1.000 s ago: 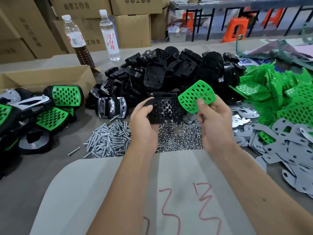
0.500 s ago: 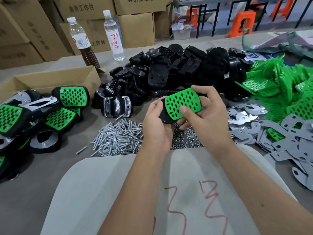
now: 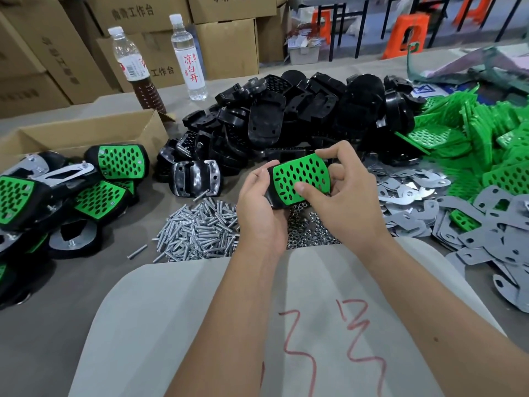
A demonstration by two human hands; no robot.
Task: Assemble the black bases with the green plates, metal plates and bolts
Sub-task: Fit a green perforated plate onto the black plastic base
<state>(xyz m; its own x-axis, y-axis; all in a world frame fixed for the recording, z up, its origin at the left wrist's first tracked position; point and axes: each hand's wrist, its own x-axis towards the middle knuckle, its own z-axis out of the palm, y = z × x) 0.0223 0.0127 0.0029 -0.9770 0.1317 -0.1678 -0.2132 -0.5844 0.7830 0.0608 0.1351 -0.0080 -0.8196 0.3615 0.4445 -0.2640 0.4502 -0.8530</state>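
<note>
A green perforated plate (image 3: 297, 174) lies on a black base (image 3: 272, 200) that I hold above the table. My left hand (image 3: 262, 209) grips the base from the left and below. My right hand (image 3: 340, 193) holds the plate on the right, thumb pressed on its green face, fingers curled over its far edge. Below them lie a heap of bolts (image 3: 197, 233) and a heap of nuts (image 3: 309, 233). A pile of black bases (image 3: 286, 121) sits behind, green plates (image 3: 486, 138) at the right, grey metal plates (image 3: 472, 224) at the right front.
Finished assemblies (image 3: 57, 193) lie at the left beside an open cardboard box (image 3: 86, 133). Two bottles (image 3: 189, 55) stand at the back, with stacked cartons behind. A pale sheet with red marks (image 3: 286, 325) covers the table's near edge.
My right hand has brought the green plate down from the right onto the black base. Both hands now press the two parts together, a little further right than before.
</note>
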